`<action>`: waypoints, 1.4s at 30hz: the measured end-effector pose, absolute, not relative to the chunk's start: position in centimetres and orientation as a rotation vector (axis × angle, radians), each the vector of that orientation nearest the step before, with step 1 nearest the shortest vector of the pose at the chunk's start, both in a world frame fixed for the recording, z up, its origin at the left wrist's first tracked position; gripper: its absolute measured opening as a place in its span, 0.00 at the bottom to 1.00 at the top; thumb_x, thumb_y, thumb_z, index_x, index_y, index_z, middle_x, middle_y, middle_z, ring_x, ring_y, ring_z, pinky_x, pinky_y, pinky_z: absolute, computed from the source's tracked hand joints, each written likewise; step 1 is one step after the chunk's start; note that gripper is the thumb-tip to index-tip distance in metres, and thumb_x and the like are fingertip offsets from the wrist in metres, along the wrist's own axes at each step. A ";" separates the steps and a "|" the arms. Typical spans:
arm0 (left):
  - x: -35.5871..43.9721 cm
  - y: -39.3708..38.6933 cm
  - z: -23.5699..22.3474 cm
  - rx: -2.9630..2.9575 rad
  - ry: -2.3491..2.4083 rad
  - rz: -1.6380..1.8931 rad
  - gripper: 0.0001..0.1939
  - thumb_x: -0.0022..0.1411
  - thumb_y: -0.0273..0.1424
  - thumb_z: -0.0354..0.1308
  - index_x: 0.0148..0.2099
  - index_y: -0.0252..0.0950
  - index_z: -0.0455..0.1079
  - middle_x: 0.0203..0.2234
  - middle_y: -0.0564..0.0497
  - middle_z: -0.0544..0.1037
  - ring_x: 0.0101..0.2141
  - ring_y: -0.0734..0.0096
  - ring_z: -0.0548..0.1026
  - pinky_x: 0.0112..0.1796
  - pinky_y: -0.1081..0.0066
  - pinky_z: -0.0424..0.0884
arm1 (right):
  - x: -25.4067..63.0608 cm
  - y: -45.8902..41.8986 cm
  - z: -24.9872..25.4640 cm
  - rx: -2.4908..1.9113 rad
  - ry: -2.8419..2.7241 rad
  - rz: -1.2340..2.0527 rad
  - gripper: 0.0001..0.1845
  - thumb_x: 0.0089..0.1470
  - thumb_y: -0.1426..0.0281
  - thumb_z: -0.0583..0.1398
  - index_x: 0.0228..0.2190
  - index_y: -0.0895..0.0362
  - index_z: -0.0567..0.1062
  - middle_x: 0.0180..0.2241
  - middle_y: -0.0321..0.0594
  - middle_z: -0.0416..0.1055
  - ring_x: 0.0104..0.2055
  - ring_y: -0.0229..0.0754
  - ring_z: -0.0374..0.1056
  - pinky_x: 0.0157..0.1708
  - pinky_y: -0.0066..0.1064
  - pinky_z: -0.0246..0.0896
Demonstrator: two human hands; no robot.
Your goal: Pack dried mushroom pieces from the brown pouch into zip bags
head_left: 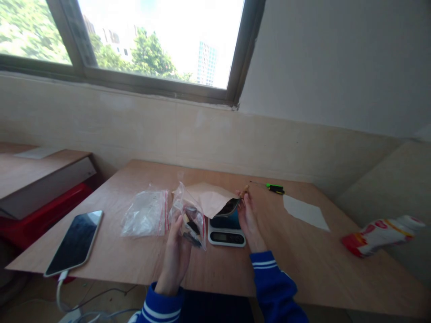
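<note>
My left hand is closed around a clear zip bag, its thumb on the front. Dark and tan pieces show through the plastic. My right hand pinches a small brown lumpy piece between its fingertips. That hand is beside the open mouth of a brown paper pouch, whose inside looks dark. The pouch lies partly over a digital kitchen scale; its display is too dim to read. Left of my left hand lies a stack of clear zip bags.
A phone with a charging cable lies at the table's left edge. To the right are screwdrivers, a white paper sheet and a red and white bottle. A wall and window stand behind the wooden table.
</note>
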State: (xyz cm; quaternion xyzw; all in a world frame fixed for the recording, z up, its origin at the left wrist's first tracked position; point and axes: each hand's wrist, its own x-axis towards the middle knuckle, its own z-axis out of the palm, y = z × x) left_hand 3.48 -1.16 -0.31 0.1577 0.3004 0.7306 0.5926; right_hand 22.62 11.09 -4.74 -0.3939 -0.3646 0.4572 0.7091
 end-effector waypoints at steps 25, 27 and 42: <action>-1.3 3.7 3.9 0.598 0.606 1.937 0.10 0.59 0.36 0.59 0.40 0.37 0.74 0.35 0.52 0.77 0.37 0.74 0.74 0.38 0.77 0.71 | 15.9 14.9 6.9 -0.725 -1.785 0.622 0.18 0.52 0.62 0.64 0.44 0.53 0.75 0.51 0.43 0.72 0.56 0.46 0.64 0.59 0.42 0.54; -1.3 3.6 3.8 0.598 0.626 1.938 0.10 0.59 0.36 0.58 0.40 0.37 0.73 0.36 0.52 0.77 0.38 0.73 0.74 0.40 0.76 0.71 | 16.5 14.9 7.5 -0.764 -1.971 0.507 0.16 0.55 0.60 0.62 0.45 0.51 0.76 0.56 0.44 0.67 0.61 0.48 0.59 0.62 0.47 0.47; -0.1 4.8 3.5 0.580 0.608 1.889 0.09 0.58 0.35 0.59 0.40 0.37 0.74 0.35 0.51 0.78 0.36 0.72 0.76 0.33 0.75 0.72 | 17.5 14.5 8.8 -0.949 -2.348 0.108 0.37 0.63 0.48 0.38 0.43 0.53 0.80 0.54 0.49 0.68 0.58 0.49 0.61 0.60 0.46 0.52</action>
